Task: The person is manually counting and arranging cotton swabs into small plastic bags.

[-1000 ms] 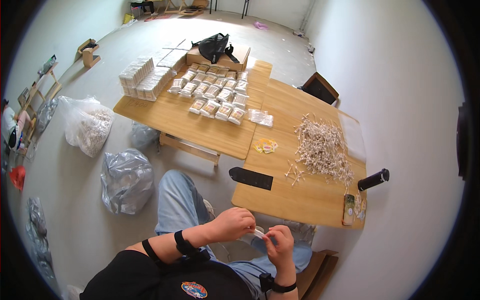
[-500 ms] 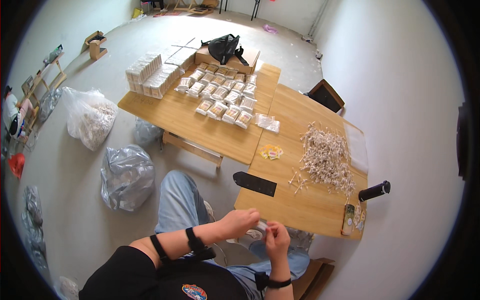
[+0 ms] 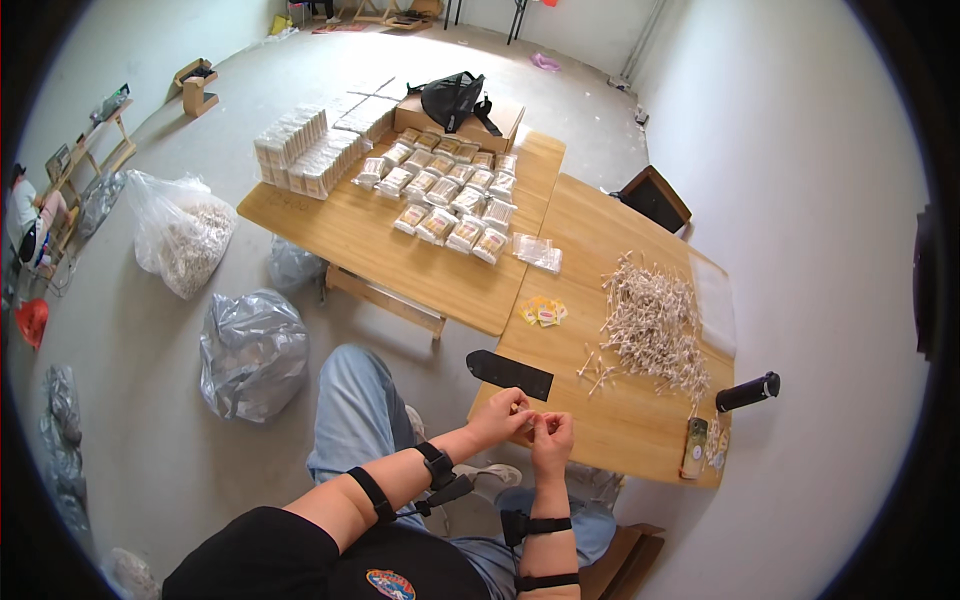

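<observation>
Closest in, the left hand (image 3: 503, 417) and the right hand (image 3: 551, 437) meet fingertip to fingertip just off the near edge of the desk (image 3: 625, 420), both in a pinching grip on one small pale piece (image 3: 528, 421) held between them; it is too tiny to name for sure, though it looks like one of the small sticks from the pile. Such a piece is probably very light, thin and fairly stiff, easy to drop or snap if bent, so it is best taken near its ends between thumb and forefinger, with gentle pressure. Just beyond the hands a flat black strip (image 3: 510, 373) lies on the desk, and to the right a black cylinder (image 3: 747, 392) rests near the far edge. Further out sits the loose pile of pale sticks (image 3: 652, 322), with small yellow packets (image 3: 543, 311) beside it. On the adjoining desk lie rows of filled clear packets (image 3: 445, 190) and stacked boxes (image 3: 300, 155), with a black bag (image 3: 452, 98) on a carton beyond.
</observation>
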Demonstrator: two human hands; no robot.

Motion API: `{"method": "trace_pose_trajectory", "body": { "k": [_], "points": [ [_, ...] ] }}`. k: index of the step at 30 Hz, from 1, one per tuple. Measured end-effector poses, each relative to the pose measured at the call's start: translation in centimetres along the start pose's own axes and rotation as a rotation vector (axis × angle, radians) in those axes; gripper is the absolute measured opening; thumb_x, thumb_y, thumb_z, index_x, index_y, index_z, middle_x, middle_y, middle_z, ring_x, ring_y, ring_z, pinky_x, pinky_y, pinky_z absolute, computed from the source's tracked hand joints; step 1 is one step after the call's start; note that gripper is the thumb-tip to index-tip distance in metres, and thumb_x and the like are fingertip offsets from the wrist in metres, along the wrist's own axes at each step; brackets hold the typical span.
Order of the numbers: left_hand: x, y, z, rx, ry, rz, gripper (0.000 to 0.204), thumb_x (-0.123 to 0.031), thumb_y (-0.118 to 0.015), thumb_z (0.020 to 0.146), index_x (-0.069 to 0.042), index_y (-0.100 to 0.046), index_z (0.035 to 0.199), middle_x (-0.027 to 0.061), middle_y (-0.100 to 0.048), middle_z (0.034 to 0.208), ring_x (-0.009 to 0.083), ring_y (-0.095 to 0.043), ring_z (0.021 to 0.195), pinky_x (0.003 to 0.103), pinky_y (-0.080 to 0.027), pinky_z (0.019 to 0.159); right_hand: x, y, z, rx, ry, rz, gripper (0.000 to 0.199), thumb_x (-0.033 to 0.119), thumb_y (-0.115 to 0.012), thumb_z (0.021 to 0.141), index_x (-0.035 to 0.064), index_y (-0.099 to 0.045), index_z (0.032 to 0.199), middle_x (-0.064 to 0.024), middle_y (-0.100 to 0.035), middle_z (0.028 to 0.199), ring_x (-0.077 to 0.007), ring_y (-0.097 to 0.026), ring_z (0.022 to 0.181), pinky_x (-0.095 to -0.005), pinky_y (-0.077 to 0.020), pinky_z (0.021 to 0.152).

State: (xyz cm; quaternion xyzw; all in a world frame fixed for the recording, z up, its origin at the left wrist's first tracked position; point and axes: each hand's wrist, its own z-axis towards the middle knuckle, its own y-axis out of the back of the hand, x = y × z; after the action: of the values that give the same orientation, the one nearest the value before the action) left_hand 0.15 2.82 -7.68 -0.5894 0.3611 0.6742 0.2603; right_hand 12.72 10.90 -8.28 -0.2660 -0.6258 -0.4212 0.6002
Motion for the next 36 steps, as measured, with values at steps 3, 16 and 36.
{"method": "trace_pose_trajectory", "body": {
  "k": [3, 16, 36],
  "points": [
    [0.3, -0.3, 0.0, 0.03, 0.086, -0.134, 0.021, -0.019, -0.071, 0.09, -0.002, -0.061, 0.097, 0.0106, -0.067, 0.081, 0.0195, -0.068, 0.071, 0.032, -0.054, 0.064, -0.1, 0.2, 0.1, 0.002, -0.075, 0.138, 0.017, 0.011, -0.065, 0.097, 0.0058, -0.05, 0.091, -0.0019, -0.06, 0.074, -0.0081, -0.058, 0.057, -0.0213, -0.049, 0.052],
    [-2.6, 4.7, -1.7, 0.111, -0.3, 0.287, 0.008, -0.014, -0.069, 0.089, -0.007, -0.066, 0.092, 0.0097, -0.068, 0.09, 0.0266, -0.067, 0.078, 0.035, -0.054, 0.067, 5.9, 0.1, -0.6, 0.171, 0.15, -0.243, 0.01, 0.006, -0.074, 0.086, 0.0011, -0.065, 0.084, -0.007, -0.062, 0.088, -0.0133, -0.061, 0.074, -0.0252, -0.0471, 0.062],
    [6.5, 33.2, 22.9, -0.637, -0.372, 0.686, 0.01, -0.003, -0.067, 0.084, -0.003, -0.057, 0.086, 0.0148, -0.065, 0.102, 0.0362, -0.062, 0.094, 0.043, -0.051, 0.08, -1.9, 0.8, 5.0, -0.052, 0.358, -1.012, 0.028, 0.018, -0.066, 0.086, 0.0084, -0.057, 0.11, -0.0131, -0.056, 0.117, -0.0331, -0.053, 0.115, -0.0462, -0.0429, 0.096]
  ]
}}
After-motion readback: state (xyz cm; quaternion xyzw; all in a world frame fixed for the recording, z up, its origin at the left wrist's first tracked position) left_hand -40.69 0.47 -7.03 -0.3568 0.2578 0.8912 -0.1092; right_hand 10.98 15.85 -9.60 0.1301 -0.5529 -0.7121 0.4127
